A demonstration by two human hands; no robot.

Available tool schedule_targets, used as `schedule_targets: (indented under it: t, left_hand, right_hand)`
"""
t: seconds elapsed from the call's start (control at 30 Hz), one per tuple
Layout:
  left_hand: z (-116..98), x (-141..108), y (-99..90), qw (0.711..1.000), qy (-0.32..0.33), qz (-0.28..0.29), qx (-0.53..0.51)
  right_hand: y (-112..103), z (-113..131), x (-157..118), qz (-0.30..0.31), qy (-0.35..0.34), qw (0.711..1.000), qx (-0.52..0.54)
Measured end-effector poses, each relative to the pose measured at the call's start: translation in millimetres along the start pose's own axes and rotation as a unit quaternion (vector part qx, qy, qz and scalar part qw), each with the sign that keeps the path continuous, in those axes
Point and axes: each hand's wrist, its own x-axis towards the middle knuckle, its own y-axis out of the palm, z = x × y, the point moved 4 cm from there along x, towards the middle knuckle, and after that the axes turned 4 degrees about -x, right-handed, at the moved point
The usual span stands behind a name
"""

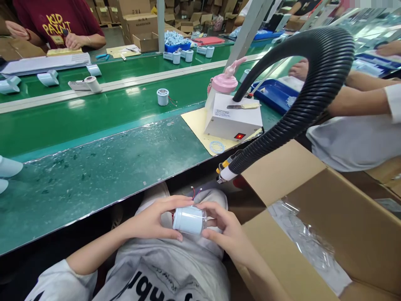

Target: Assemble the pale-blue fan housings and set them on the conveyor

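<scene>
Over my lap I hold a light-blue plastic cylinder (189, 220) lying on its side. My left hand (158, 218) grips its left end, thumb below and fingers on top. At the other end my right hand (221, 223) has its fingers around a clear plastic cap (204, 219) on the cylinder. Thin red and dark wires with small connectors (196, 191) stick up behind it. Whether the cap is fully seated I cannot tell. A similar small cylinder with wires (163, 97) stands upright on the green conveyor.
A white box with a lit red switch (233, 117) and a black ribbed hose (313, 96) stands to the right, beside a pink-lidded bottle (224, 82). An open carton (294, 255) holds clear plastic parts. Co-workers sit across and at right; blue-white parts (48, 78) lie along the belt.
</scene>
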Motion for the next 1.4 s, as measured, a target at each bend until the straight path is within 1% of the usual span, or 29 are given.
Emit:
schedule_targets:
  t: [0.1, 0.2, 0.27, 0.33, 0.4, 0.5, 0.6, 0.67, 0.8, 0.9, 1.0, 1.17, 1.3, 1.4]
  left_hand:
    - [-2.8, -0.2, -0.9, 1.0, -0.003, 0.007, -0.005]
    - [-4.5, 0.8, -1.0, 0.999, -0.005, 0.01, -0.037]
    - [0.3, 2.4, 0.4, 0.995, -0.035, 0.004, -0.096]
    - [9.9, 6.2, 3.1, 0.981, -0.075, -0.011, -0.178]
    - [21.1, 13.4, 7.0, 0.962, -0.105, -0.027, -0.249]
    - [36.3, 32.4, 14.1, 0.945, -0.138, -0.031, -0.295]
    - [45.9, 59.5, 19.8, 0.938, -0.157, -0.036, -0.306]
    - [48.6, 80.0, 22.5, 0.939, -0.157, -0.04, -0.304]
    - [47.6, 115.9, 25.9, 0.947, -0.145, -0.025, -0.284]
    - [45.7, 128.9, 24.2, 0.953, -0.143, -0.017, -0.267]
    - [44.1, 129.9, 18.3, 0.956, -0.143, -0.02, -0.256]
    - [39.1, 123.1, 7.3, 0.958, -0.139, -0.028, -0.251]
    - [37.8, 116.1, 2.1, 0.957, -0.143, -0.036, -0.251]
    - [39.1, 104.9, 2.0, 0.954, -0.151, -0.035, -0.257]
  right_hand:
    - [1.4, -3.4, -0.2, 0.001, 0.038, 0.999, 0.036]
    - [3.9, -8.2, 1.5, 0.004, 0.055, 0.996, 0.067]
    - [6.3, -14.0, 3.3, 0.0, 0.06, 0.994, 0.095]
    - [8.5, -23.5, 4.8, -0.016, 0.072, 0.988, 0.134]
    - [8.7, -37.0, 4.8, -0.059, 0.094, 0.974, 0.198]
    - [5.7, -58.3, 3.2, -0.137, 0.111, 0.944, 0.279]
    - [-0.1, -74.3, 4.3, -0.187, 0.095, 0.93, 0.303]
    - [-5.2, -83.0, 7.8, -0.216, 0.079, 0.92, 0.317]
    - [-14.3, -97.3, 18.7, -0.259, 0.049, 0.902, 0.343]
    - [-16.7, -102.9, 26.1, -0.272, 0.032, 0.892, 0.359]
    - [-14.8, -104.6, 32.1, -0.27, 0.02, 0.887, 0.374]
    - [-10.8, -102.9, 41.6, -0.258, 0.019, 0.885, 0.388]
    - [-11.1, -93.7, 42.2, -0.227, 0.03, 0.896, 0.38]
    - [-10.5, -83.9, 35.6, -0.206, 0.039, 0.907, 0.364]
